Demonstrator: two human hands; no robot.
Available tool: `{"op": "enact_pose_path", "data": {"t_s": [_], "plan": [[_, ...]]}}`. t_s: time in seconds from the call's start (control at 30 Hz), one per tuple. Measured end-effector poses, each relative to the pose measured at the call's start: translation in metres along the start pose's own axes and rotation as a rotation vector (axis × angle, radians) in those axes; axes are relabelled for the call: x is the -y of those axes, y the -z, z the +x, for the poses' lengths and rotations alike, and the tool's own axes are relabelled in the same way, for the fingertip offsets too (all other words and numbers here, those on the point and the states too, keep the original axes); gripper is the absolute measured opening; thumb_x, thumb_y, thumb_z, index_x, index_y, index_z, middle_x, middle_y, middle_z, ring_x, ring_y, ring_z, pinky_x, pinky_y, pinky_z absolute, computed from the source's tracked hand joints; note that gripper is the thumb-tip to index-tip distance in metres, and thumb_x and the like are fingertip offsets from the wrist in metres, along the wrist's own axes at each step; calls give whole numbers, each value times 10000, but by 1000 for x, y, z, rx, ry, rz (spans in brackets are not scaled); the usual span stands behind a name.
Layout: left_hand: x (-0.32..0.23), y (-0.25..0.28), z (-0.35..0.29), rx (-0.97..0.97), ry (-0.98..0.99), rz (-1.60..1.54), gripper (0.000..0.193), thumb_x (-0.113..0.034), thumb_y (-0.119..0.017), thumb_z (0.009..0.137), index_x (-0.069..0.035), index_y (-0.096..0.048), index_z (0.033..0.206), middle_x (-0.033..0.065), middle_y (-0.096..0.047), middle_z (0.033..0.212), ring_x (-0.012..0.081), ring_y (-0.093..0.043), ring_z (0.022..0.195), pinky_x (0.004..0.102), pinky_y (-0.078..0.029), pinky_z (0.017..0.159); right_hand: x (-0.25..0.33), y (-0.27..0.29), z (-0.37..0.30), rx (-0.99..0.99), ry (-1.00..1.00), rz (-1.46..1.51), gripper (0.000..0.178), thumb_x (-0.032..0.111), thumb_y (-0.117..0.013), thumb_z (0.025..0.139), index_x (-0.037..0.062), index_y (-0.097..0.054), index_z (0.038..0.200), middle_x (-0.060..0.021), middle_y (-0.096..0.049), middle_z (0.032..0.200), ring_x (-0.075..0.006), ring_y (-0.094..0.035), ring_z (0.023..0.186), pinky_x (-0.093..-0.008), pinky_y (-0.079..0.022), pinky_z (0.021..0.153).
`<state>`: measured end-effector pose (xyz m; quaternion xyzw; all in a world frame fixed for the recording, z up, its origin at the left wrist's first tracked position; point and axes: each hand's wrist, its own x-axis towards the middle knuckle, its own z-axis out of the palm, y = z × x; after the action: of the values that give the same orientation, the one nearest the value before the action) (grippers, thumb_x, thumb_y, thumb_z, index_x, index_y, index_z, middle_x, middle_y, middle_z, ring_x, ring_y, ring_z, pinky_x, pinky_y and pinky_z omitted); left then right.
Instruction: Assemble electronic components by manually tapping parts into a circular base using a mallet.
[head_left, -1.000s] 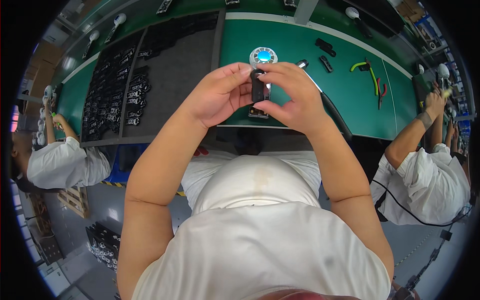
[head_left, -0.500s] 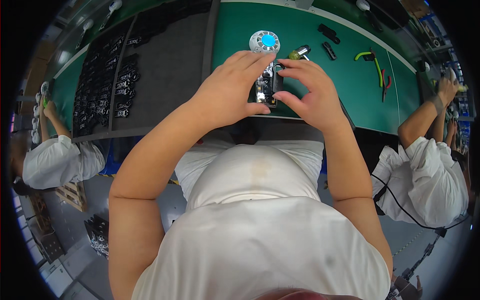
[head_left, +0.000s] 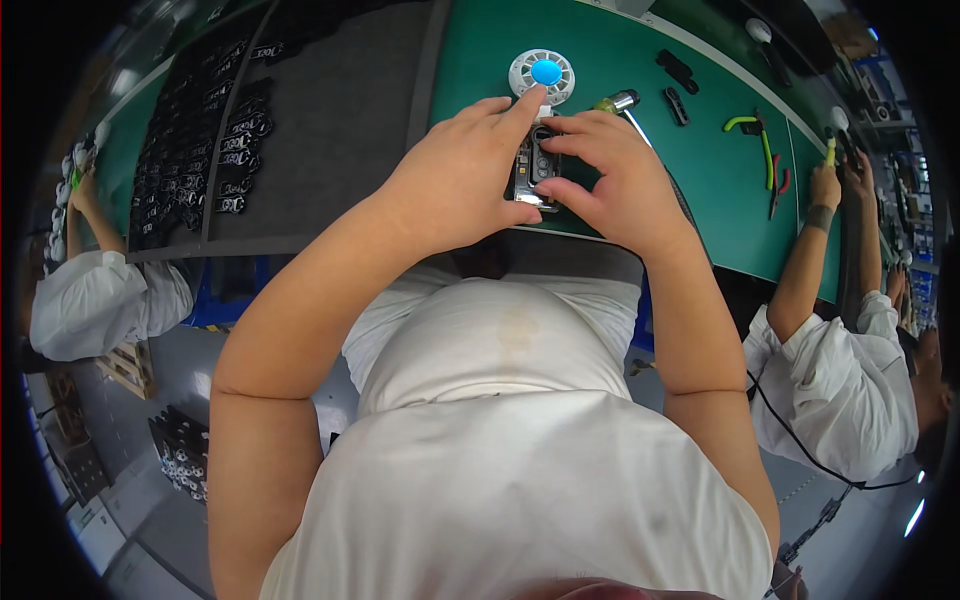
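A device with a round white vented head and a blue centre disc [head_left: 546, 73] lies on the green bench. Its narrow handle housing [head_left: 527, 190], dark with clear, shiny edges, points toward me. My left hand [head_left: 455, 170] closes along the housing's left side, index finger up by the head and thumb at the near end. A black oblong cover [head_left: 544, 158] lies over the housing, gripped at its right edge by the curved fingers and thumb of my right hand [head_left: 625, 180]. The fingers partly hide where cover and housing meet.
A screwdriver with a yellowish handle [head_left: 607, 104] lies beyond my right hand. Farther right are black parts [head_left: 677, 72] and green-handled pliers [head_left: 764, 150]. A dark tray [head_left: 330, 130] at left holds rows of black parts [head_left: 230, 160]. Co-workers in white sit on both sides.
The black cover, tilted up at the housing's right side before, now lies flatter over it. My right fingers have shifted slightly left with it. The right co-worker's arms have moved.
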<state>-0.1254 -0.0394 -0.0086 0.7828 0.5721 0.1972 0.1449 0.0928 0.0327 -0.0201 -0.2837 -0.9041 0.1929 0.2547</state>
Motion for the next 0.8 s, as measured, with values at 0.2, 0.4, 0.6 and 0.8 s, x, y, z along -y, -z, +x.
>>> {"op": "enact_pose_path", "data": {"t_s": [0.2, 0.4, 0.6, 0.8], "plan": [[0, -3, -6, -53, -6, -56, 1022, -178, -934, 780, -6, -377, 1620, 213, -654, 1453, 376, -581, 1413, 434, -497, 1154, 0, -2, 2, 7, 3, -39, 399, 175, -912, 791, 20, -811, 1145, -67, -772, 1314, -296, -649, 1229, -398, -531, 1065], [1, -1, -5, -35, 2, -83, 997, -166, -925, 792, -21, -390, 1622, 208, -647, 1469, 371, -588, 1409, 431, -494, 1162, 0, -4, 1, -6, 4, -50, 391, 186, -908, 800, 17, -819, 1141, -68, -768, 1322, -296, -648, 1225, -401, -534, 1065], [-3, -1, -6, -25, 11, -81, 963, -161, -920, 796, -28, -423, 1610, 200, -645, 1477, 362, -591, 1406, 426, -493, 1167, 3, -2, 1, 20, -2, -89, 389, 192, -901, 811, 16, -820, 1149, -67, -775, 1309, -299, -650, 1214, -402, -535, 1062], [-1, -3, -9, -11, 34, -92, 955, -158, -900, 815, -68, -429, 1641, 165, -594, 1561, 347, -593, 1398, 415, -491, 1163, -2, -8, -5, 0, 51, -99, 355, 165, -859, 855, 20, -814, 1176, -76, -726, 1406, -310, -636, 1233, -400, -533, 1060]]}}
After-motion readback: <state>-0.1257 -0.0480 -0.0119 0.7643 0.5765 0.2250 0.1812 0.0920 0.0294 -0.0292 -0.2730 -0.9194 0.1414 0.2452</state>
